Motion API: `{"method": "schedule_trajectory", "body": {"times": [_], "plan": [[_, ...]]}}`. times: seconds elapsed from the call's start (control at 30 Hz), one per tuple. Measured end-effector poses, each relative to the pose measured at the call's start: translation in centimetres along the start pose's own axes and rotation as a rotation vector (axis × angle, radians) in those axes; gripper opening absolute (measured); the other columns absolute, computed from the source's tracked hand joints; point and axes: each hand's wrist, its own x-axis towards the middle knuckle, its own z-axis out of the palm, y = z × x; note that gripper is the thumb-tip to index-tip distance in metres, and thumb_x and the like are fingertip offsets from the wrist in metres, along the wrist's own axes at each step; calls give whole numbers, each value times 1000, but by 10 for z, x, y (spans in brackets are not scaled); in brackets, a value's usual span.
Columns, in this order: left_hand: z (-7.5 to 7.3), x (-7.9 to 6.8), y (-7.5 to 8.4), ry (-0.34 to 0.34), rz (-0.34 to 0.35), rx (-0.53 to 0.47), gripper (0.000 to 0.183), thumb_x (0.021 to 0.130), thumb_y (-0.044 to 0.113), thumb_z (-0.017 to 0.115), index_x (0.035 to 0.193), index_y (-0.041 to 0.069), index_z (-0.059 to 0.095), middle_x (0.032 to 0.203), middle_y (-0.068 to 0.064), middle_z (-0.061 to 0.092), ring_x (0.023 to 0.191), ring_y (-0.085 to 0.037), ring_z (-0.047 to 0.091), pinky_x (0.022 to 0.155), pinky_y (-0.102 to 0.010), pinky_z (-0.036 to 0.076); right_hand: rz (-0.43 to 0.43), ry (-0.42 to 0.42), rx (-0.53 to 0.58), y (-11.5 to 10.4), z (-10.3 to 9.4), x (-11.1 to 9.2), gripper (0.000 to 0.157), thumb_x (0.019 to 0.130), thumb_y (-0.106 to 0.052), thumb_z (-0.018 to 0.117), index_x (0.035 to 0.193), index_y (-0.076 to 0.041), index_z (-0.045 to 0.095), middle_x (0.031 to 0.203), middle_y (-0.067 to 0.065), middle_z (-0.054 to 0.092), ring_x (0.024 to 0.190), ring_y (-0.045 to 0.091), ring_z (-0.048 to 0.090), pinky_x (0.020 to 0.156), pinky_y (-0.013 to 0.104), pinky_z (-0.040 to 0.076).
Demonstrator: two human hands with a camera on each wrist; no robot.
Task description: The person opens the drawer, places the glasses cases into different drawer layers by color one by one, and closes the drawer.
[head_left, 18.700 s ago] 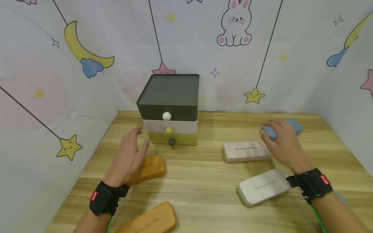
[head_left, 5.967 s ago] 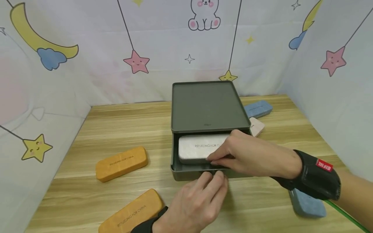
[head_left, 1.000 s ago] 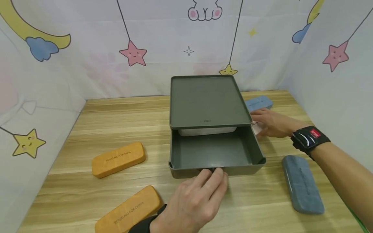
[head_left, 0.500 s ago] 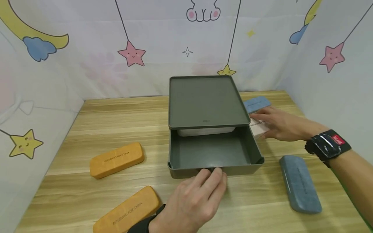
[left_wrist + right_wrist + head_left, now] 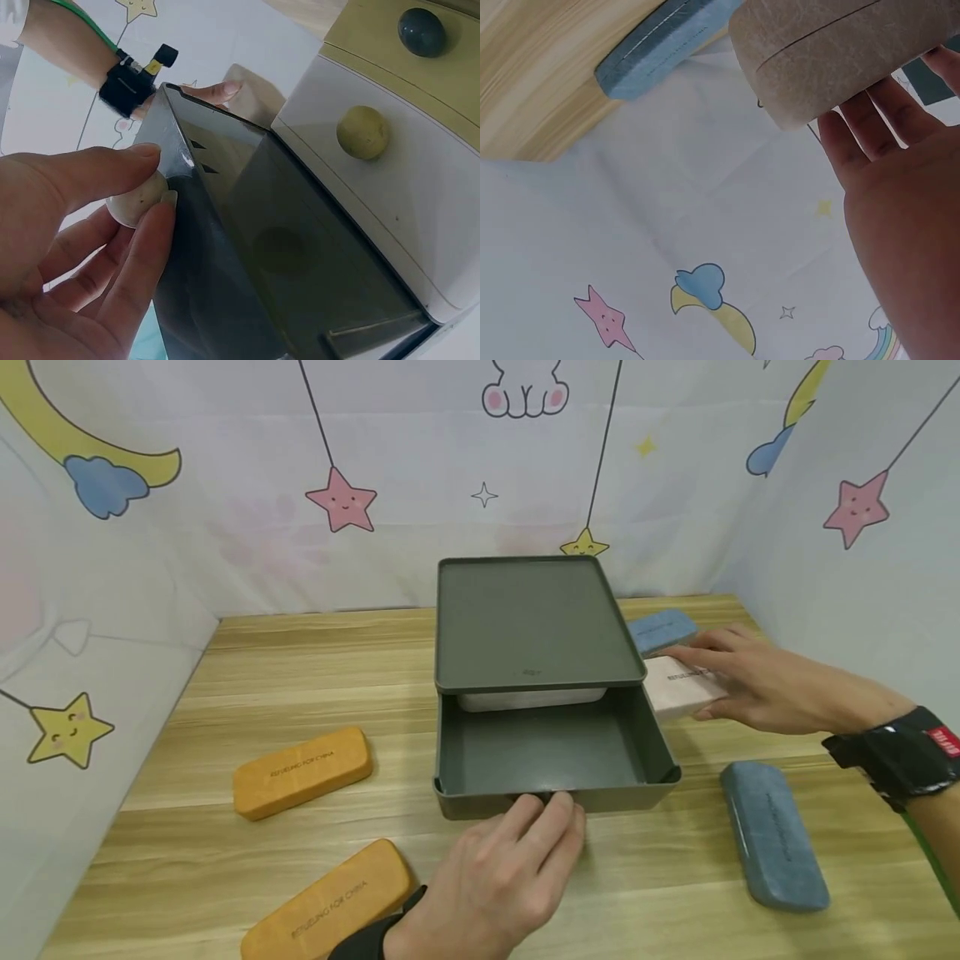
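A three-tier drawer box (image 5: 532, 627) stands mid-table with its dark green top drawer (image 5: 547, 747) pulled out. Under the lid, at the drawer's back, lies a white glasses case (image 5: 532, 698), partly hidden. My left hand (image 5: 491, 881) is at the drawer front; in the left wrist view its thumb and fingers pinch the round white knob (image 5: 137, 201). To the right of the box, my right hand (image 5: 780, 681) grips a pale pinkish glasses case (image 5: 677, 685) by its right end. The right wrist view shows fingers along this case's edge.
Two orange glasses cases (image 5: 302, 772) (image 5: 330, 906) lie at left. One blue glasses case (image 5: 775, 835) is at front right, another (image 5: 662, 631) behind the pinkish case. A printed cloth wall (image 5: 405, 443) closes off the back and sides.
Over the last second my right hand has drawn the pinkish case rightward, out from beside the box. Six seconds ago it was at the white case, then further forward in the drawer.
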Motion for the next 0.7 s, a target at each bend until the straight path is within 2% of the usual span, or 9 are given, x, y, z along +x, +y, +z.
{"method": "schedule_trajectory", "body": {"times": [0.1, 0.43, 0.7], "plan": [[-1, 1, 0, 0, -1, 0, 34, 99, -7, 33, 94, 0, 67, 91, -7, 59, 69, -14, 48, 51, -15, 44, 2, 20, -18, -5, -8, -5, 74, 80, -26, 78, 145, -15, 44, 124, 1, 50, 110, 13, 38, 80, 39, 41], [-2, 2, 0, 5, 0, -4, 34, 98, -7, 34, 94, 0, 67, 91, -7, 59, 67, -13, 47, 52, -14, 45, 46, 107, -59, -20, -38, -21, 82, 70, -26, 85, 142, -15, 47, 118, 1, 52, 106, 18, 37, 76, 38, 36], [-1, 1, 0, -5, -3, -2, 34, 99, -7, 33, 94, 0, 67, 92, -8, 60, 65, -13, 46, 51, -15, 45, 77, 128, -91, -41, -60, -26, 86, 69, -29, 85, 143, -14, 45, 119, 4, 51, 106, 20, 36, 73, 40, 35]]}}
